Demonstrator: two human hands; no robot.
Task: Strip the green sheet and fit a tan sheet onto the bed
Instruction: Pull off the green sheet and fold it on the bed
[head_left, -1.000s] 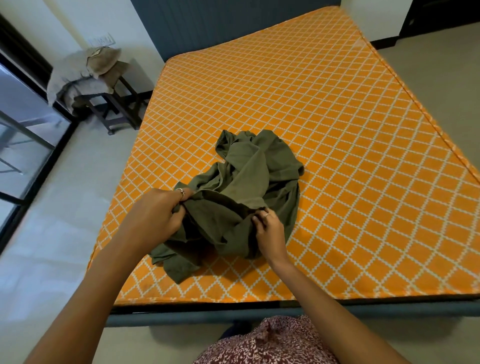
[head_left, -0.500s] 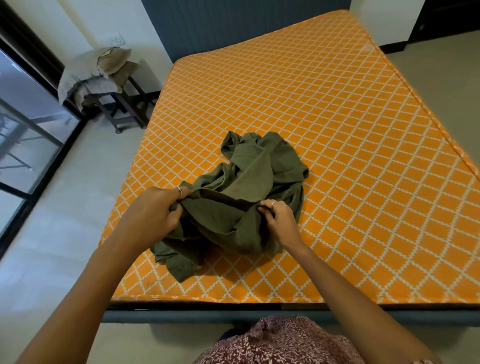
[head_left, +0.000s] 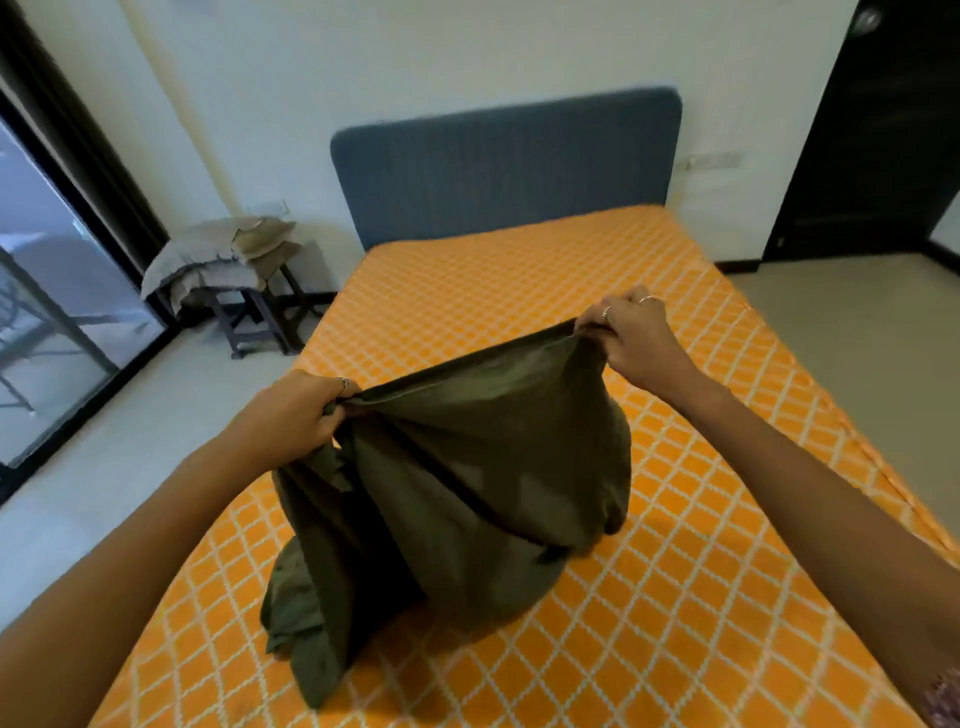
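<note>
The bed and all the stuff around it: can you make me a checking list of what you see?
Surface: orange patterned mattress, bare.
Job's things: green sheet held up by one edge, its lower part bunched on the mattress; tan linens piled on a stool to the left of the bed.
Clutter: nothing seen.
Grippers: left hand and right hand each grip the sheet's top edge.
Cables: nothing seen.
Surroundings: blue headboard, glass door on the left, dark door on the right.
</note>
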